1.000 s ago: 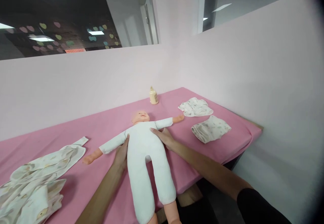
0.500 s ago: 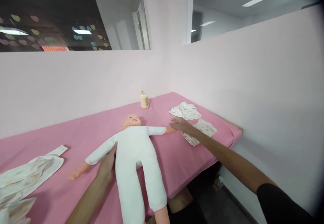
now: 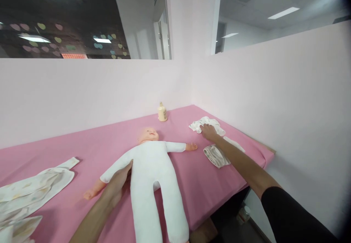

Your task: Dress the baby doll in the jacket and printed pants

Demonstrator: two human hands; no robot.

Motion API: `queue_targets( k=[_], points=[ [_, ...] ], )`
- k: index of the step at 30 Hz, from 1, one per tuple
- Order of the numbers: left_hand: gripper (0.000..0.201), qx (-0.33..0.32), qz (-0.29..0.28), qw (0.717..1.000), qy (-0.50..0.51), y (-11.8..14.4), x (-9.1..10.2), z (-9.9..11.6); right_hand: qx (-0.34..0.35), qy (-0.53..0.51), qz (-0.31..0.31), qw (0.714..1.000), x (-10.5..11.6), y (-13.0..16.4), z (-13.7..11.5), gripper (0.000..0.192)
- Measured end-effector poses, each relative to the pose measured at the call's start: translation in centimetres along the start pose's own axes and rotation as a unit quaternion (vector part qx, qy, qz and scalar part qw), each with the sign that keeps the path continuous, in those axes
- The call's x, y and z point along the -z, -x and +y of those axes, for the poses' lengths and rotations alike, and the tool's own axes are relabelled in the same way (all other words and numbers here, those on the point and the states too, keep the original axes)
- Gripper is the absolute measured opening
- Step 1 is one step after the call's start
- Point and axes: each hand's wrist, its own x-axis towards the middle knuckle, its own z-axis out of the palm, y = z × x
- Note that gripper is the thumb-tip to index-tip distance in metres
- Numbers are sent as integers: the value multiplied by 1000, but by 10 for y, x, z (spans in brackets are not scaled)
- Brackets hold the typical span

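A baby doll (image 3: 150, 166) in a white cloth body lies on its back, arms spread, its head pointing away from me. My left hand (image 3: 122, 182) is against the doll's side under its arm, thumb on the torso and the other fingers partly hidden. Out to the right, my right hand (image 3: 209, 132) has its curled fingers on the near edge of a crumpled white printed baby garment (image 3: 204, 121); the fingertips are hard to see. Below that forearm sits a folded patterned cloth (image 3: 215, 156), partly covered by the arm.
Pink sheeting (image 3: 90, 140) covers the table. A cream pump bottle (image 3: 162, 113) stands near the back wall. White printed baby clothes (image 3: 35, 188) lie at the left. Walls with windows enclose the back and right; a jar (image 3: 243, 213) is on the floor below.
My right hand has moved from beside the doll's hand to the crumpled garment further back. The left hand stays at the doll's side. The view has shifted slightly.
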Motion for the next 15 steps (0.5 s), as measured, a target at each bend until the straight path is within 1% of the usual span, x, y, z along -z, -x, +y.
queue_targets(
  k=[2,3,4,5,7,8,9,10,11,12,13,14,15],
  points=[
    [58,34,-22,999,28,0,13,-5,-24,-33,57,998,21,-12,-3,23],
    [54,46,-22,998,21,0,19,-6,-33,-55,91,994,35,-20,-6,26],
    [52,49,-1,999,-4,0,24,-7,-37,-79,129,988,53,-27,-9,30],
    [50,40,34,998,-40,0,28,-5,-36,-105,167,980,72,-34,-15,33],
    [49,-21,117,988,-103,0,27,5,-18,-155,225,962,115,-43,-31,34],
    [51,-67,148,980,-113,2,22,15,-2,-178,242,954,136,-44,-43,32],
    [54,-114,159,975,-102,3,15,28,26,-220,253,942,158,-42,-56,29],
    [62,-156,150,972,-86,5,6,43,84,-352,247,899,177,-37,-72,22],
    [71,-191,140,969,-69,8,-2,60,144,-460,195,854,196,-28,-88,16],
    [79,-216,123,967,-50,10,-11,77,195,-526,127,818,212,-16,-104,13],
    [82,-235,100,967,-25,13,-18,94,228,-558,58,796,226,-3,-119,12],
    [83,-250,77,965,7,15,-23,110,248,-570,3,783,238,12,-133,12],
    [81,-257,48,964,40,18,-26,123,261,-571,-35,778,248,26,-143,12]
  ],
)
